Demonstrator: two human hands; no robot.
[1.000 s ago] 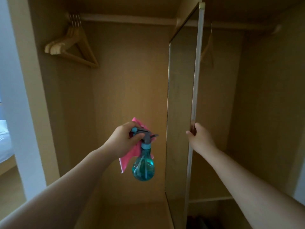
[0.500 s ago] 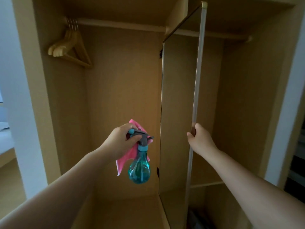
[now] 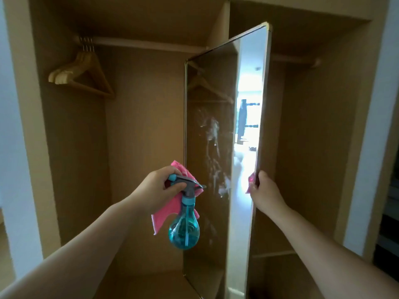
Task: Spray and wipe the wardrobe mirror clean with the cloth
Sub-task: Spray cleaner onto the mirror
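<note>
A tall mirror (image 3: 211,117) in a thin gold frame stands swung out from the middle of the open wardrobe, with pale smears across its glass. My left hand (image 3: 155,190) grips a teal spray bottle (image 3: 184,225) by its grey trigger head, together with a pink cloth (image 3: 170,210) that hangs behind the bottle. The nozzle points at the mirror, close to the glass. My right hand (image 3: 264,192) holds the mirror's outer right edge at mid-height, fingers curled round the frame.
Several wooden hangers (image 3: 79,72) hang on the rail at the upper left. The wardrobe's wooden back wall (image 3: 146,126) and right compartment (image 3: 313,147) surround the mirror. A low shelf (image 3: 272,253) crosses the right compartment. White wall strips flank both sides.
The mirror has swung out toward me, so its glass face and smears show instead of its edge. The right hand stays on the edge; the bottle stays in the left hand.
</note>
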